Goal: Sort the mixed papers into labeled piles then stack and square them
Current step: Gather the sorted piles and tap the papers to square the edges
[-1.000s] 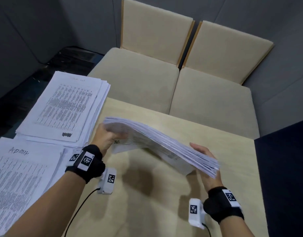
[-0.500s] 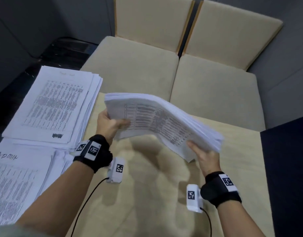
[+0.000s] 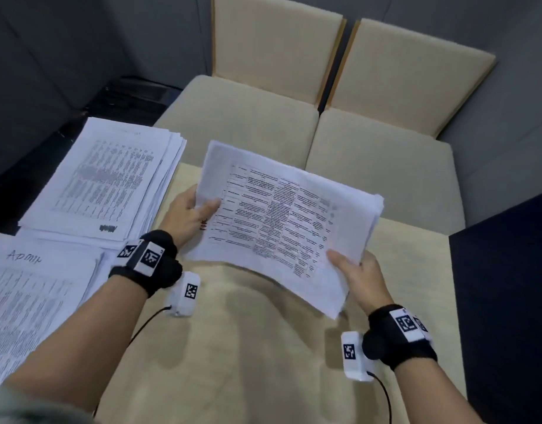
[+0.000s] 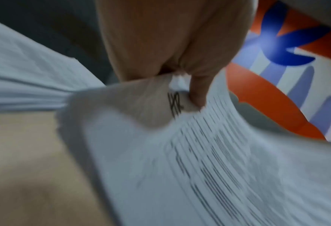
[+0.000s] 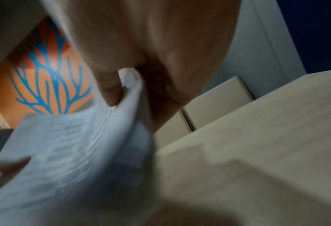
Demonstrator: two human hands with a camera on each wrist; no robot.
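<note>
thick white stack of printed papers [image 3: 282, 221] is lifted above the beige wooden bench [image 3: 263, 362]; your left hand [image 3: 188, 217] grips its left edge, your right hand [image 3: 360, 278] grips its near right corner.

Light wood table [image 3: 263, 362]; two paper piles [image 3: 101, 179] at left edge

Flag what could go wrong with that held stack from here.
1. The paper stack is held in the air, with the left hand and right hand pinching only opposite corners; it sags between them, so sheets may slide out.
2. Its right edge is fanned, so it probably needs squaring before it is set down.
3. The far pile overhangs the table edge, so a bump could tip it.
</note>
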